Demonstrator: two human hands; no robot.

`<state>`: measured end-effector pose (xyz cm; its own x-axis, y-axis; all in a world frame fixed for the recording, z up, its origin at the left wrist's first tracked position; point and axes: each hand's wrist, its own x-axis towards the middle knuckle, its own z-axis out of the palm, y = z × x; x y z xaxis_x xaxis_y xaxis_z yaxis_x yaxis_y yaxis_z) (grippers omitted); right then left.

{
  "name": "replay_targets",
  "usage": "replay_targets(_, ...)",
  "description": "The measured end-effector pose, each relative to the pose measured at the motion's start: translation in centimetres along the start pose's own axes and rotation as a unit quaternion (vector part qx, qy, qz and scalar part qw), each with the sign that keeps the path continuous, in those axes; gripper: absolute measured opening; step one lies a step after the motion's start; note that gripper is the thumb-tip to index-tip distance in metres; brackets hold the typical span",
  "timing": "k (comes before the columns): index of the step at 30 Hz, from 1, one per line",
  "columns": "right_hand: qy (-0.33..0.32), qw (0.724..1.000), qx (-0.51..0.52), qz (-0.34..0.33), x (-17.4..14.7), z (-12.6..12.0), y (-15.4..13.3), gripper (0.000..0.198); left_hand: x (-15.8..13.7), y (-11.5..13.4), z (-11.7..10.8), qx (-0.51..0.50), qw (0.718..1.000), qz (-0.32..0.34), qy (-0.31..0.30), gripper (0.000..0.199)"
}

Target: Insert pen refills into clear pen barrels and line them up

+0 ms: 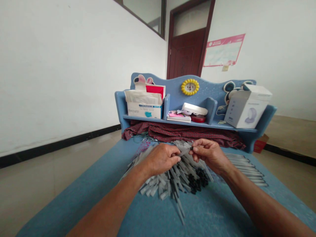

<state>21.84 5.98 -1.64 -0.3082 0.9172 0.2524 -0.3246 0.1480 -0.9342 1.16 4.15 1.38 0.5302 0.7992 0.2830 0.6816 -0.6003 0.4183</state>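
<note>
My left hand [160, 159] is closed around one end of a translucent plastic tube [184, 151]. At the tube's other end, my right hand [209, 154] pinches a small black piece [191, 148]. Whether the piece sits inside the tube or just touches it, I cannot tell. Beneath both hands spreads a loose pile of similar translucent tubes [153, 189]. A cluster of small black plastic parts [198, 180] lies on its near right side. Slim tubes with dark ends [247, 168] are laid side by side in a row to the right of my right hand.
The blue desk [212, 217] has a raised shelf [153, 118] at its back. On it stand a face-mask box [144, 110], a white carton [247, 107] and a small red tin [198, 118]. Checked cloth [172, 131] is bunched beneath the shelf. A yellow-rimmed clock [190, 87] is above.
</note>
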Motion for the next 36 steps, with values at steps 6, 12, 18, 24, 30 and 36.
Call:
replay_targets(6, -0.012, 1.000, -0.007, 0.002, -0.02, -0.13, 0.04, 0.021, -0.08, -0.02, 0.03, 0.001, 1.000, 0.006, -0.008, 0.013)
replay_targets(12, -0.028, 0.999, -0.043, -0.001, -0.22, -0.06, -0.06, 0.020, -0.07, 0.17, -0.12, 0.001, 0.999, 0.003, -0.036, 0.012)
replay_targets(18, -0.044, 0.997, -0.061, -0.002, -0.31, 0.02, 0.21, 0.020, -0.08, 0.27, -0.29, -0.004, 0.999, -0.002, -0.054, 0.014)
replay_targets(24, -0.035, 0.995, -0.096, -0.004, -0.38, -0.13, 0.05, 0.024, -0.10, 0.43, -0.47, -0.041, 0.997, -0.004, -0.064, 0.014)
replay_targets(30, -0.040, 0.989, -0.144, 0.007, -0.45, -0.48, -0.22, 0.028, -0.14, 0.42, -0.50, -0.051, 0.996, 0.000, -0.077, 0.013)
replay_targets(36, -0.066, 0.966, -0.248, 0.006, -0.58, -0.56, -0.39, 0.027, -0.13, 0.36, -0.29, -0.020, 0.997, 0.006, -0.073, 0.010)
